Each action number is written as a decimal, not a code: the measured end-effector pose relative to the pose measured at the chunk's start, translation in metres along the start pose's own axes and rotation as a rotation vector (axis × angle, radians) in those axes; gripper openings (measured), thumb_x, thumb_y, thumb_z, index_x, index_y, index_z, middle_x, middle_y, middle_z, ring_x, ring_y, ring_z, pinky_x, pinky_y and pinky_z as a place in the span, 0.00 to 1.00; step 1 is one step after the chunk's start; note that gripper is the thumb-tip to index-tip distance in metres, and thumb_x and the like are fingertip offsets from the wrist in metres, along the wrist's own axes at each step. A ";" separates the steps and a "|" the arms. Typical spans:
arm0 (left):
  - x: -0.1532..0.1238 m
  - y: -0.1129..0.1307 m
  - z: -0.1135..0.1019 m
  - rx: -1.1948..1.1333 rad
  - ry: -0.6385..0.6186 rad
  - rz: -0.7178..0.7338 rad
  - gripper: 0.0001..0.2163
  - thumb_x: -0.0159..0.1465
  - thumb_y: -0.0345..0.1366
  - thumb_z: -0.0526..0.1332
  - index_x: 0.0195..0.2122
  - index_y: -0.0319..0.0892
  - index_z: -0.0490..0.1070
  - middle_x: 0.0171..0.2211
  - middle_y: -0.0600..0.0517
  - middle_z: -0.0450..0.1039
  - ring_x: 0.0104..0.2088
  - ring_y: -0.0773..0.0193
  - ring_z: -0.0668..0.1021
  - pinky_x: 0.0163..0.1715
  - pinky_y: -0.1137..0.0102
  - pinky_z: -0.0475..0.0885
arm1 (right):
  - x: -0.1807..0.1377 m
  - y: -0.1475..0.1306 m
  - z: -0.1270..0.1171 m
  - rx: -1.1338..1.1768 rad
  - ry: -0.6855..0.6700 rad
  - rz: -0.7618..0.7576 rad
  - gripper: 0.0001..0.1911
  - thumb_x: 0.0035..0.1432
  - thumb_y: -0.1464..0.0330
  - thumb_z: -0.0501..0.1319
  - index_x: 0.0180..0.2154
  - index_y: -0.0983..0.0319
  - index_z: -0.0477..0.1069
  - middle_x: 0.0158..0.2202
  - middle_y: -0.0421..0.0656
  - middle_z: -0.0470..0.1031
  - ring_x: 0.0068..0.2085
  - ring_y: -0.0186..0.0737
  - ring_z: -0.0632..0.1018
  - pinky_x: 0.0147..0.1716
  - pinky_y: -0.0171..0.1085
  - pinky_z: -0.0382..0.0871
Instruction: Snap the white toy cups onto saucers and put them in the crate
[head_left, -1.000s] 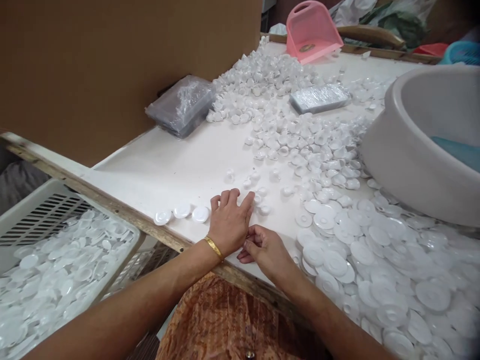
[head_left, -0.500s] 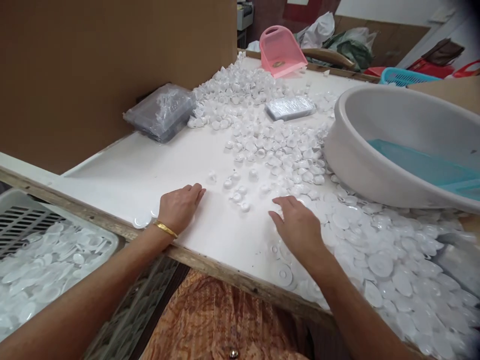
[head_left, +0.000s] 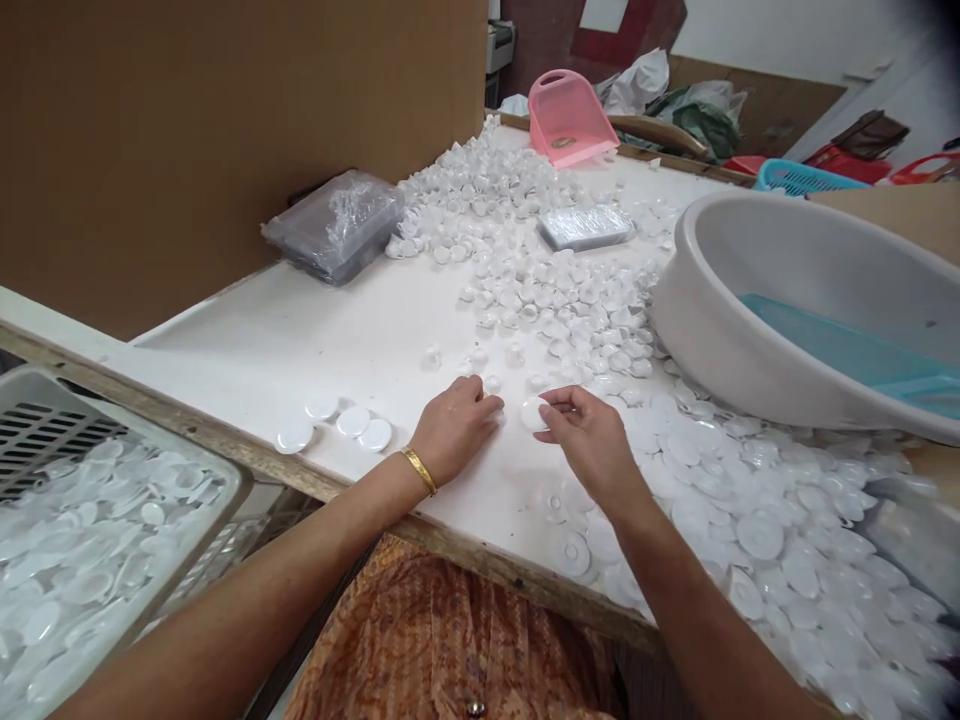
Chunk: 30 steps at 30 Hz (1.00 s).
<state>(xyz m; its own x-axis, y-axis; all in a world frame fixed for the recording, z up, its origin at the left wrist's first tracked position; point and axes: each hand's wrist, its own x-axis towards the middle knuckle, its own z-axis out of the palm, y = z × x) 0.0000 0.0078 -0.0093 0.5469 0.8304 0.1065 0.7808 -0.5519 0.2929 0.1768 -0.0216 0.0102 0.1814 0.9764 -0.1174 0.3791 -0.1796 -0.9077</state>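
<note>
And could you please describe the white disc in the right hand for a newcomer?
Start at the big grey tub on the right of the white table. Nearer and further left, find the right hand. The white disc is pinched in its fingers, unlike the loose discs piled beside that hand.

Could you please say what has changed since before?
The left hand has come back rightward to the small white caps; the right hand has taken hold of a white disc. Left of the hands, four discs show, against three at first. The pink dustpan stayed put.
</note>
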 end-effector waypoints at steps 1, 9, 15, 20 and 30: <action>-0.002 0.001 0.000 0.002 -0.011 -0.004 0.09 0.59 0.32 0.56 0.40 0.45 0.70 0.35 0.49 0.65 0.36 0.60 0.68 0.32 0.68 0.64 | 0.000 0.000 0.005 0.088 -0.022 0.064 0.11 0.51 0.62 0.59 0.34 0.63 0.70 0.31 0.42 0.74 0.30 0.36 0.75 0.24 0.34 0.70; -0.031 -0.005 -0.006 -0.189 -0.132 -0.186 0.10 0.59 0.39 0.57 0.40 0.44 0.71 0.33 0.50 0.66 0.33 0.64 0.69 0.29 0.71 0.64 | -0.012 0.006 0.039 0.466 -0.289 0.369 0.08 0.49 0.68 0.62 0.31 0.64 0.66 0.22 0.37 0.71 0.23 0.30 0.73 0.24 0.32 0.72; -0.036 -0.011 -0.012 -0.349 -0.156 -0.257 0.12 0.58 0.40 0.56 0.41 0.44 0.72 0.33 0.50 0.69 0.31 0.64 0.71 0.30 0.70 0.64 | -0.011 0.002 0.046 0.430 -0.316 0.426 0.04 0.50 0.72 0.61 0.29 0.63 0.65 0.21 0.38 0.71 0.23 0.32 0.75 0.25 0.34 0.75; -0.032 -0.007 -0.023 -0.482 -0.218 -0.306 0.15 0.60 0.39 0.51 0.44 0.43 0.71 0.35 0.48 0.73 0.34 0.62 0.73 0.33 0.69 0.66 | -0.010 0.003 0.049 0.309 -0.344 0.348 0.04 0.51 0.71 0.61 0.30 0.63 0.65 0.22 0.38 0.71 0.24 0.34 0.77 0.26 0.35 0.75; -0.015 -0.002 -0.017 -0.390 -0.162 -0.472 0.12 0.61 0.40 0.51 0.40 0.44 0.70 0.29 0.51 0.70 0.29 0.63 0.71 0.28 0.69 0.63 | -0.011 -0.001 0.053 0.354 -0.378 0.414 0.04 0.52 0.72 0.59 0.31 0.63 0.63 0.21 0.37 0.70 0.22 0.33 0.76 0.24 0.35 0.74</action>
<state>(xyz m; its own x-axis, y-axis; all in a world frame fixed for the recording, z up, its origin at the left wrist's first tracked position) -0.0151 -0.0024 0.0050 0.2334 0.9384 -0.2546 0.7981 -0.0353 0.6014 0.1260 -0.0261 -0.0086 -0.1072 0.8215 -0.5600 0.0136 -0.5620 -0.8271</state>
